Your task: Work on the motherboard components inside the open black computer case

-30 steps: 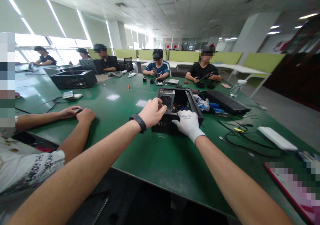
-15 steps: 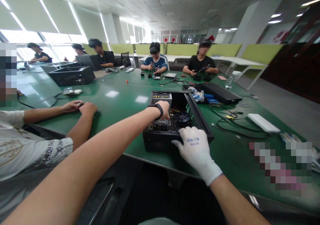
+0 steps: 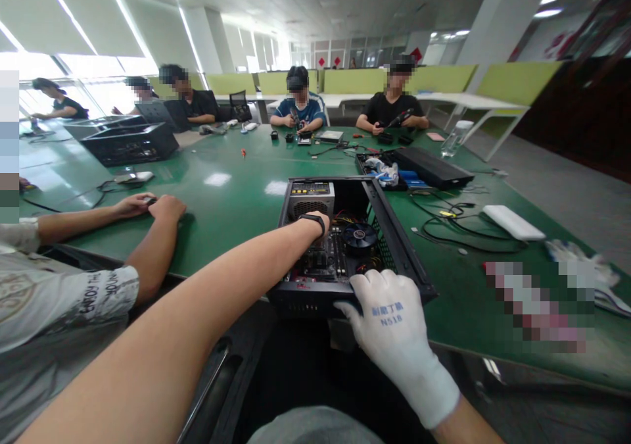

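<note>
A black computer case [image 3: 315, 297] lies with its side open at the table's near edge, jutting slightly past it. Inside are a power supply [image 3: 311, 200], a round black fan [image 3: 359, 235] and a circuit board [image 3: 329, 256]. My left hand [image 3: 326, 222], bare with a black wristband, reaches into the case just below the power supply. Its fingers are hidden inside. My right hand [image 3: 387, 309], in a white glove, is closed over the near rim of the case, the thumb against the outer face.
To the left, a neighbour's hands [image 3: 158, 207] hold a small dark thing. Behind the case lie a tray with gloves [image 3: 382, 171] and a black panel [image 3: 428, 166]. Black cables [image 3: 438, 223] and a white box [image 3: 513, 222] are on the right. Several people sit across the table.
The case has come nearer to me, its front now past the table edge. My right hand moved with it. My left hand has gone deeper inside, uncovering more of the power supply.
</note>
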Action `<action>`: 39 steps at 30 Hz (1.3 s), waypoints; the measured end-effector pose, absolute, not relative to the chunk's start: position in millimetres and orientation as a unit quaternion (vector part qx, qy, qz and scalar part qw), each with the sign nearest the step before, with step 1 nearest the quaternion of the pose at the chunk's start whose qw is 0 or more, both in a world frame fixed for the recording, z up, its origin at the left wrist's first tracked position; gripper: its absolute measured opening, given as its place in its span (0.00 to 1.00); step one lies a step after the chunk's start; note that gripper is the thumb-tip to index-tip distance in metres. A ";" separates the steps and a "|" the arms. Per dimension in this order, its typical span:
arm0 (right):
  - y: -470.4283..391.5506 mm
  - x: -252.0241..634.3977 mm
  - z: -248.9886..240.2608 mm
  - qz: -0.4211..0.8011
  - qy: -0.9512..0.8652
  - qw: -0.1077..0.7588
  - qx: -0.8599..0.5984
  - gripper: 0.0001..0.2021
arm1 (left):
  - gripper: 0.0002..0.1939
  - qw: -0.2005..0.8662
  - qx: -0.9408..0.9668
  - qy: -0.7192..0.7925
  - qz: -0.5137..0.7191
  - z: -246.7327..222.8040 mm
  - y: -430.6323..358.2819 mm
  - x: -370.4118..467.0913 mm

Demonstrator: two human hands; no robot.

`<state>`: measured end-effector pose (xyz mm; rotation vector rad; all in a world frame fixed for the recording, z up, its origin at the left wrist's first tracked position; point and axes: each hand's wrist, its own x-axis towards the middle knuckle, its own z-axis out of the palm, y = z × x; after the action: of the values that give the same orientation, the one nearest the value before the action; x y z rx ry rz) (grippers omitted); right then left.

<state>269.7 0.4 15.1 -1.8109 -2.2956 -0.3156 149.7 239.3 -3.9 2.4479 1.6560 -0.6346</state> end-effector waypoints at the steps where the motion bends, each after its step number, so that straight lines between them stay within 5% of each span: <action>1: 0.5 270.0 14.8 -0.108 -0.777 0.101 -0.612 0.12 | 0.38 0.059 0.808 0.543 -0.220 -7.4 240.7 149.8; 39: 1.1 271.6 11.8 -0.118 -0.782 0.102 -0.603 0.12 | 0.33 0.054 0.805 0.532 -0.257 -16.8 253.2 154.6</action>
<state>271.6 1.1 11.8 -1.7802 -2.3093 -0.3498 154.6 253.2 -16.8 2.4449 1.6166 -0.7819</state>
